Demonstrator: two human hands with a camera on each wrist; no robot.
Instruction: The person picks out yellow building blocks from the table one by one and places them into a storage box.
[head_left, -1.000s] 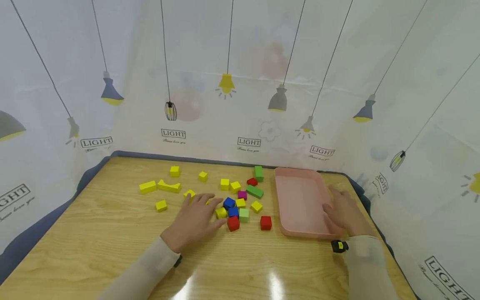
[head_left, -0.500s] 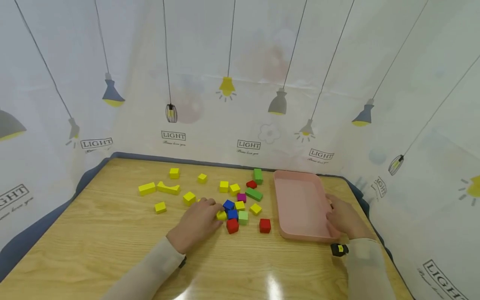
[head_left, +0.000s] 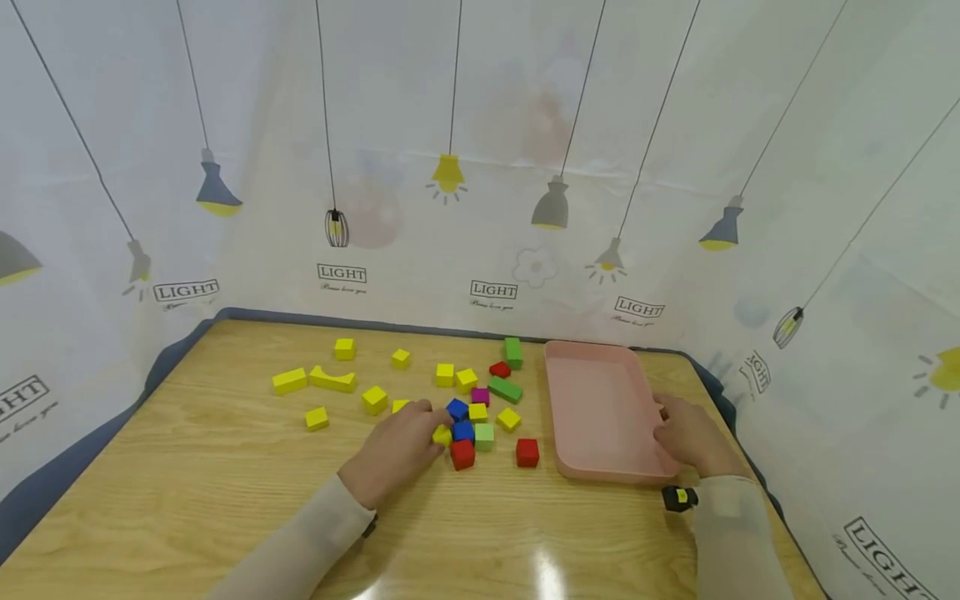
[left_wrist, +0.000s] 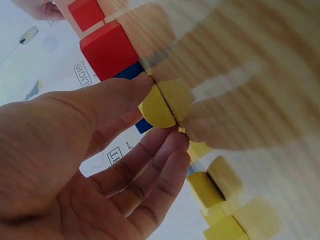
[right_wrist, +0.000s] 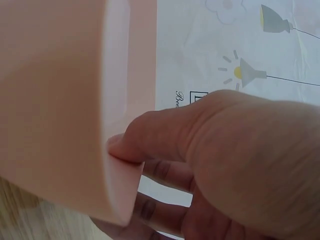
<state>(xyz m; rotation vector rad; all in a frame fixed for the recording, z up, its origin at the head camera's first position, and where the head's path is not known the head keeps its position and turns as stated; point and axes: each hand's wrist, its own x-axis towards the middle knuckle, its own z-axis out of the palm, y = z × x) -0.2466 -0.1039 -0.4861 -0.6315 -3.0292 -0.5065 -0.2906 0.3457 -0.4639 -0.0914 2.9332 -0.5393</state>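
My left hand (head_left: 392, 452) is low over the wooden table, thumb and fingertips pinching a yellow half-round block (left_wrist: 159, 110). In the left wrist view this block sits at the table surface, its curved side showing. Close beside it are a blue block (head_left: 463, 431) and a red cube (head_left: 462, 455). At the right, my right hand (head_left: 696, 435) grips the right side of a shallow pink tray (head_left: 600, 408). The right wrist view shows the thumb (right_wrist: 145, 137) over the tray's rim and the other fingers beneath, outside the wall. Nothing lies in the tray.
Several yellow blocks (head_left: 332, 379) lie scattered to the left and back. Between them and the tray are two green blocks (head_left: 506, 389), a purple cube (head_left: 480, 397), a light green cube (head_left: 483, 437) and another red cube (head_left: 527, 453). A patterned cloth wall (head_left: 420, 250) borders the table.
My left hand has drawn its spread fingers in and closed them on the yellow half-round block. My right hand's fingers have curled onto the tray's right rim. The tray stays put.
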